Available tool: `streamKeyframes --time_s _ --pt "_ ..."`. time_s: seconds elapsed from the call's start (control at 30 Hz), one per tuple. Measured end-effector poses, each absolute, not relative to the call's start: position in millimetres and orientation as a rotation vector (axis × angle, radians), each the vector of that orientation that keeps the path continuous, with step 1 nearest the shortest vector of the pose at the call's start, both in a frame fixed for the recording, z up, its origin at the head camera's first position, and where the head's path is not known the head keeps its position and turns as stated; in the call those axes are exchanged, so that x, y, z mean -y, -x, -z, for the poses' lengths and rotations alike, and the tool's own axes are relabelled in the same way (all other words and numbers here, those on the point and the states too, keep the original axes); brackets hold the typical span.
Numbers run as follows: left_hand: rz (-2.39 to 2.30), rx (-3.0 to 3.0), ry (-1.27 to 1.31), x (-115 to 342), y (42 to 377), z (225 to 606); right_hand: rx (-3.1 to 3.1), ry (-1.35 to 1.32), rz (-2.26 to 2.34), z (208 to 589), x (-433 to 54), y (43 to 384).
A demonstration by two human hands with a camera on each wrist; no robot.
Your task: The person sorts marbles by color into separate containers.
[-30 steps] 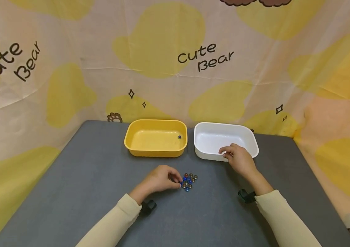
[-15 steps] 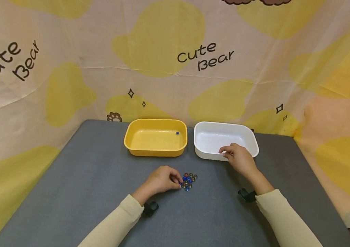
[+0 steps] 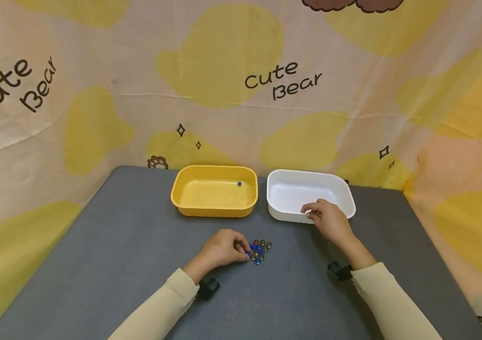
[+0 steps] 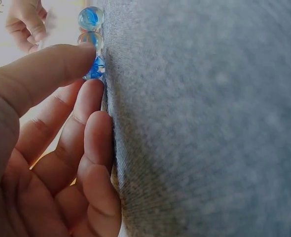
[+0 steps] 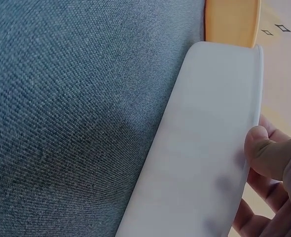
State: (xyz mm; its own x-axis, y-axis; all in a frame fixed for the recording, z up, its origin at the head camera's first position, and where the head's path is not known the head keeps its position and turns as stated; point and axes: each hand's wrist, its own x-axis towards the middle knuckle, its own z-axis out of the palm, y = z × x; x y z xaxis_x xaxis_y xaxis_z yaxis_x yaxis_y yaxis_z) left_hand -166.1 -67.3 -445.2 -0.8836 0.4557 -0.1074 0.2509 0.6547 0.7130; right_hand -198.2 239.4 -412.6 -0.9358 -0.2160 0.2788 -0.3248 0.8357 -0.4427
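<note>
My left hand (image 3: 224,246) is low over the grey table, at the left side of a small cluster of glass marbles (image 3: 261,248). Its thumb and index finger pinch a clear marble with blue swirls (image 4: 97,70); the other fingers curl loosely below. Two more marbles (image 4: 90,19) line up just past the fingertips. My right hand (image 3: 330,219) holds the front rim of a white plastic bin (image 5: 204,113), thumb on the outer side and fingers reaching over inside. No marble shows between the right fingers.
Left of the white bin, a yellow bin (image 3: 213,211) stands at the table's back edge, with one blue marble (image 3: 239,184) in it. A printed cloth (image 3: 219,61) hangs behind and at both sides. Both wrists wear dark straps (image 3: 209,288).
Inside the yellow bin the blue marble has rolled left and slightly back. My left hand has barely shifted at the marbles, and my right hand stays at the white bin's rim.
</note>
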Motion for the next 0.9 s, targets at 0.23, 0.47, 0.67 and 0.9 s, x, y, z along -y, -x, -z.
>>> streamKeyframes --time_s 0.23,0.47,0.67,0.9 --pt "-1.061 -2.604 -0.58 68 165 447 2.8 -0.415 -0.707 412 -238 198" --pt "-1.095 -2.625 -0.592 71 165 441 2.813 -0.406 -0.697 411 -237 197" --pt "-1.131 -2.618 -0.578 74 168 435 2.819 -0.392 -0.697 410 -237 196" --pt "-1.247 -2.627 -0.587 82 175 428 2.817 -0.395 -0.683 410 -235 198"
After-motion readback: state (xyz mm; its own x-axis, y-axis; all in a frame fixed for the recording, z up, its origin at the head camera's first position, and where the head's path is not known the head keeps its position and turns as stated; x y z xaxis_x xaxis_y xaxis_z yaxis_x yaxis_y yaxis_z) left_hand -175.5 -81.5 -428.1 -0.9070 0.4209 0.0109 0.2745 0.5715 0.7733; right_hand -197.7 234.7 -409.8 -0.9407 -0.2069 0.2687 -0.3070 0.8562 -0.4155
